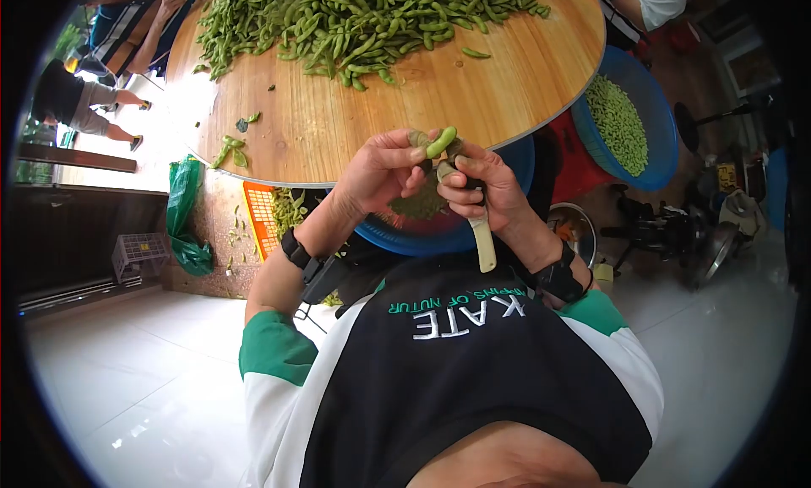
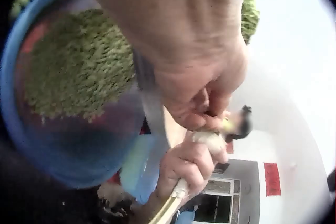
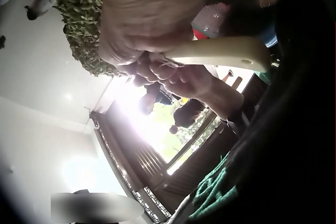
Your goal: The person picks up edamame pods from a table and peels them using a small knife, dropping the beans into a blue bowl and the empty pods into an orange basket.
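Observation:
Over the near edge of the table, my left hand (image 1: 380, 171) pinches a green soybean pod (image 1: 441, 143) between thumb and fingers. My right hand (image 1: 494, 184) meets it there, its fingertips right at the pod. A tool with a cream handle (image 1: 483, 247) is gripped in the right fingers, the handle pointing back toward my chest; its working end is hidden. Dark coverings wrap some fingertips of both hands. Below the hands sits a blue basin (image 1: 384, 241), and the left wrist view shows a heap of shelled beans (image 2: 79, 66) in it.
A large pile of soybean pods (image 1: 355, 24) covers the far part of the round wooden table (image 1: 304, 125). To the right stands a blue tub (image 1: 667, 150) of shelled beans (image 1: 617, 125). An orange crate (image 1: 256, 214) with pods is at the lower left. Other people sit around the table.

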A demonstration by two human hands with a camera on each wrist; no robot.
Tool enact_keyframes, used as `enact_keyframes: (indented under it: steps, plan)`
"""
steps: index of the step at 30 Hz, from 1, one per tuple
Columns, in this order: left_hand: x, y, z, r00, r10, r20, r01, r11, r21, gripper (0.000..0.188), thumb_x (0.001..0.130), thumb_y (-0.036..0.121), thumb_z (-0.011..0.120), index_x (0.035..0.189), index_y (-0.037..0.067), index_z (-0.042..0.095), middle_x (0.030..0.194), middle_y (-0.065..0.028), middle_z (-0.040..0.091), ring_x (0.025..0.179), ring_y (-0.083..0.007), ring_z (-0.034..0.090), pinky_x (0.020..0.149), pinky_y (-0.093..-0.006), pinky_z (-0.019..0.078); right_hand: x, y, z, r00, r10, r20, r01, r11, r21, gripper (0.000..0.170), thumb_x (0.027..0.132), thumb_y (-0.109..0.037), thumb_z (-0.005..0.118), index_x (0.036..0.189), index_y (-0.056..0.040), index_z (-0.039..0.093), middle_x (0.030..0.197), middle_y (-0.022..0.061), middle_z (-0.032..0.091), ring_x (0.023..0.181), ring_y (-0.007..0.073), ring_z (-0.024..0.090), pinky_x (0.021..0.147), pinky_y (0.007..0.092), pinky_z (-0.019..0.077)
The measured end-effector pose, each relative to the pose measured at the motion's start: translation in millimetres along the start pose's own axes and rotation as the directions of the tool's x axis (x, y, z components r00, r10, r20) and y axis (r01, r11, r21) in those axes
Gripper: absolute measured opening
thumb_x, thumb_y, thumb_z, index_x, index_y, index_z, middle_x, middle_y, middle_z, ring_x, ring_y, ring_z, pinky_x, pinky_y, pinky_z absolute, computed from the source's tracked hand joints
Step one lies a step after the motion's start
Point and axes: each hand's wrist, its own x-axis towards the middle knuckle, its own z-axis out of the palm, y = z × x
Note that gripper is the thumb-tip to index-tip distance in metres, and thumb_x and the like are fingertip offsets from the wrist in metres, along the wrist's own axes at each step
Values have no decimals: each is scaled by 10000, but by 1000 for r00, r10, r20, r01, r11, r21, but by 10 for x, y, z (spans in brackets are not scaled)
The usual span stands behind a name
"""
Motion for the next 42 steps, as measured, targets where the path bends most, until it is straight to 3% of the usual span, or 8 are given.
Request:
enact_keyframes:
  steps: [2, 5, 8, 13, 18, 24, 27, 42]
  plan:
    - [-17, 21, 71, 949, 264, -174, -26, 613, 790, 186, 895, 88, 584, 1053, -9, 595, 863, -42, 626, 618, -139, 588, 511, -263, 450, 11, -20, 16, 1000, 11, 0, -11, 999, 40, 279, 960, -128, 487, 1229, -70, 526, 821, 56, 527, 532, 60, 373, 392, 163, 332]
    - [-56, -33, 315, 754, 534, 382, -248, -308, 919, 201, 849, 91, 604, 1032, 9, 598, 801, -87, 605, 659, -225, 608, 535, -300, 474, -6, 8, 27, 998, 25, -59, -19, 994, 108, 277, 965, -139, 482, 1235, -92, 518, 828, 48, 517, 549, 56, 373, 400, 156, 332]
    - [-73, -53, 339, 756, 459, 466, -120, -603, 789, 263, 791, 41, 620, 1053, 27, 601, 770, -132, 575, 723, -290, 612, 571, -337, 487, 16, 36, 4, 998, 54, -37, -48, 989, 141, 267, 968, -148, 478, 1230, -104, 514, 833, 46, 517, 557, 50, 376, 405, 153, 333]
    - [-37, -108, 217, 712, 594, 374, -243, -291, 925, 138, 820, 73, 643, 941, 9, 627, 715, -128, 588, 619, -234, 607, 539, -306, 469, 9, 113, -22, 999, 21, -36, -15, 986, 167, 219, 970, -144, 475, 1175, -91, 529, 835, 48, 517, 557, 47, 376, 402, 156, 334]
    - [1, -180, 354, 804, 484, -345, -129, 709, 694, 129, 873, 96, 623, 834, -26, 611, 660, -123, 586, 543, -121, 546, 499, -267, 435, -40, 147, -5, 977, -107, -184, 80, 986, -149, 212, 955, -146, 508, 1147, -59, 536, 799, 55, 557, 534, 45, 409, 397, 163, 329]
    - [-39, -314, 280, 789, 590, -172, 43, 226, 973, 126, 849, 94, 610, 809, -24, 588, 661, -195, 580, 550, -261, 589, 523, -349, 449, 1, 94, 43, 856, -463, -229, 122, 612, -781, 284, 885, -180, 648, 1087, -3, 558, 765, 19, 573, 560, 80, 501, 458, 233, 399]
    - [-96, -405, 329, 775, 628, -67, 51, 44, 998, 114, 817, 74, 601, 781, -21, 551, 691, -237, 575, 624, -397, 588, 547, -413, 451, 18, 121, 27, 711, -666, 228, 132, -192, -972, 396, 770, -65, 710, 1106, 42, 529, 869, 139, 570, 768, 279, 591, 686, 337, 491]
    - [-282, -571, 487, 817, 576, 32, -25, -21, 999, 77, 761, 31, 573, 779, -17, 515, 669, -230, 565, 642, -413, 581, 555, -436, 455, -66, 198, -85, 800, -423, 424, 197, -483, -853, 272, 715, -34, 616, 960, 39, 522, 879, 204, 535, 752, 386, 571, 625, 419, 497]
